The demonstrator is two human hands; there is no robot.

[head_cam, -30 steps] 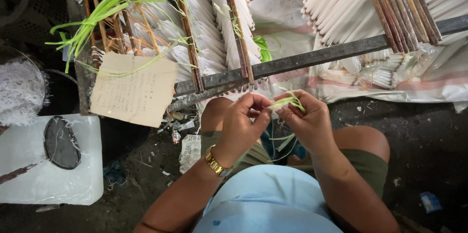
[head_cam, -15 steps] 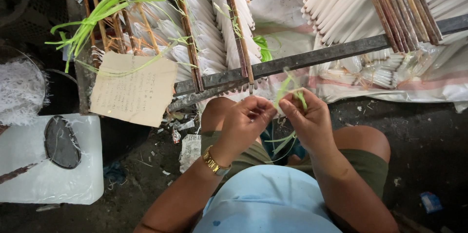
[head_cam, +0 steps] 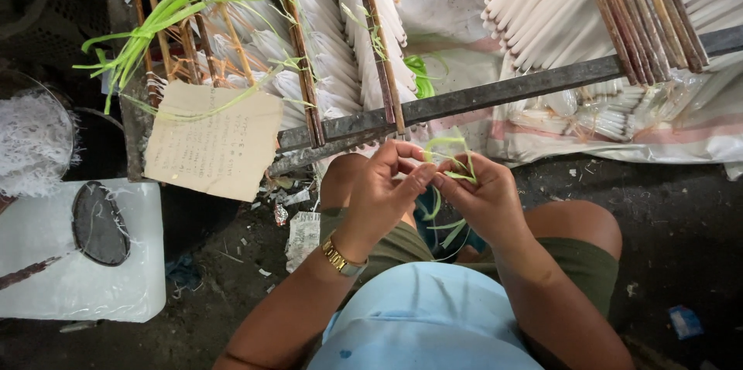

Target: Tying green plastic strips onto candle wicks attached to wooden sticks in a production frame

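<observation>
Over our knees, our left hand and right hand meet, fingers of both pinched on a thin green leaf strip just below the dark metal bar. We judge the strip could tear or slip free if pulled too hard, since it looks narrow and limp. At far left, a round basin holds white shredded strands; a white foam box carries a dark ladle.
</observation>
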